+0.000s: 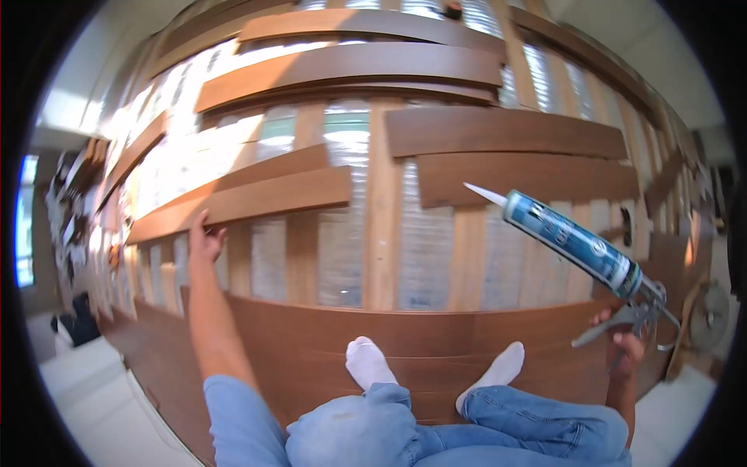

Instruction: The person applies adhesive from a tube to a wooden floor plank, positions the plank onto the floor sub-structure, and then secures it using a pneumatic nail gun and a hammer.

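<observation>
One caulking gun (644, 311), blue tube (574, 242) fitted: we grip it in our right hand (627, 352), right of our feet (503, 369); long axis slanted, white nozzle (486, 194) pointing forward-left. Left hand (207, 243): fingers loosely parted, at a brown plank (268, 196).

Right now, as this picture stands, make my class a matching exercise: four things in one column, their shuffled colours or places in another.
Things:
1. Caulk tube
2. Left hand
3. Socks
4. Laid floorboards

Clues:
A. White
B. Brown, underfoot
C. In the gun held by the right hand
D. At a plank's edge

Pairs: 1-C, 2-D, 3-A, 4-B
</observation>
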`<state>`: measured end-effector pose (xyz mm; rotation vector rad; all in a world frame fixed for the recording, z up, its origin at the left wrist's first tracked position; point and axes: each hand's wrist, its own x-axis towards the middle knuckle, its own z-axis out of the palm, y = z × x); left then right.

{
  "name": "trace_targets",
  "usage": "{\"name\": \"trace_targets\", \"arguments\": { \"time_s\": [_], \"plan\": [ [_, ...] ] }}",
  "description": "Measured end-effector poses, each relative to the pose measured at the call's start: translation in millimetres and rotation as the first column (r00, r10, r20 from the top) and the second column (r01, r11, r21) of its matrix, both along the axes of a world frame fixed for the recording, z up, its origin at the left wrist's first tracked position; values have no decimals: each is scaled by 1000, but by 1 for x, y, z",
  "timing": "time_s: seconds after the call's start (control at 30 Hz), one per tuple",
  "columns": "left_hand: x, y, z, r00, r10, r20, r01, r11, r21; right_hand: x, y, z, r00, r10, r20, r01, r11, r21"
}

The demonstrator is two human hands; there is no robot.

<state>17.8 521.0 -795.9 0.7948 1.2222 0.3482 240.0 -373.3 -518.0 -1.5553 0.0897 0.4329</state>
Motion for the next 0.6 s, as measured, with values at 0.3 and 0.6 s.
{"name": "trace_targets", "arguments": {
  "time_s": [0.3,0.6],
  "plan": [
    [6,3,-19,952,30,306,-47,998,47,27,-42,27,956,-189,226,160,977,140],
    [17,-362,72,849,-205,487,321,932,-168,12,-71,36,885,-331,328,235,925,300]
  ]
}}
